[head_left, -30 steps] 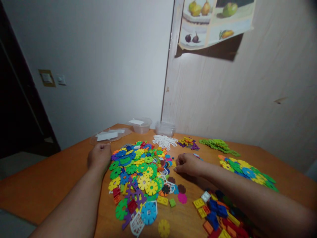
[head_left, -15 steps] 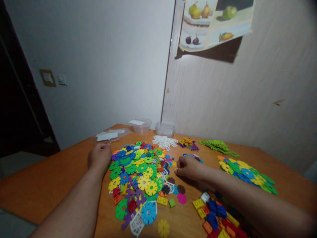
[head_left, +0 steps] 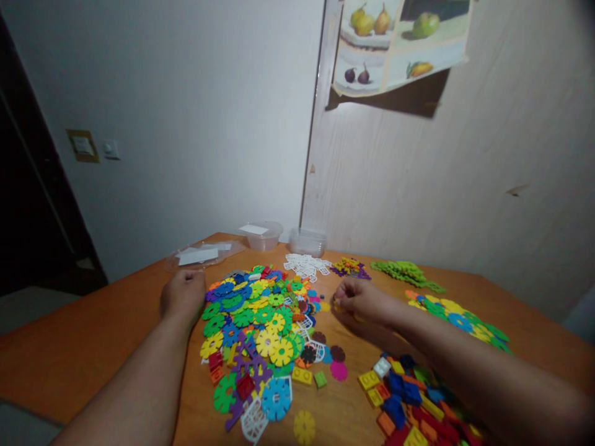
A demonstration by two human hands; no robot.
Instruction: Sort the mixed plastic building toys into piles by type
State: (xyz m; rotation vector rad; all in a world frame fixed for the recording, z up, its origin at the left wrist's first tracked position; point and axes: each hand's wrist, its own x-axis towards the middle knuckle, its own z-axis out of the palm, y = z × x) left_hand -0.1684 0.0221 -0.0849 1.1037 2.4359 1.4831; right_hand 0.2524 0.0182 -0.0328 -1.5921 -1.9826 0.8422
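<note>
My left hand [head_left: 183,297] rests on the table in a loose fist at the left edge of a mixed pile of flower-shaped plastic discs [head_left: 242,316]; nothing shows in it. My right hand [head_left: 360,300] hovers just right of the pile, thumb and fingers pinched together. Whatever is between its fingertips is too small to make out. A yellow piece [head_left: 324,306] lies just left of those fingertips. Purple pieces [head_left: 253,362], white lattice pieces [head_left: 255,421] and a yellow building brick [head_left: 302,375] are mixed into the near part of the pile.
Building bricks [head_left: 404,396] are heaped below my right forearm. Sorted discs [head_left: 460,319], green pieces [head_left: 404,274], yellow-and-purple pieces [head_left: 349,267] and white pieces [head_left: 307,266] form separate groups farther back. Clear tubs [head_left: 264,236] and lids [head_left: 204,253] stand along the wall.
My right hand has lifted slightly and drawn a little away from the pile, fingers still pinched. More of the brick heap shows under the forearm. The left hand stays put.
</note>
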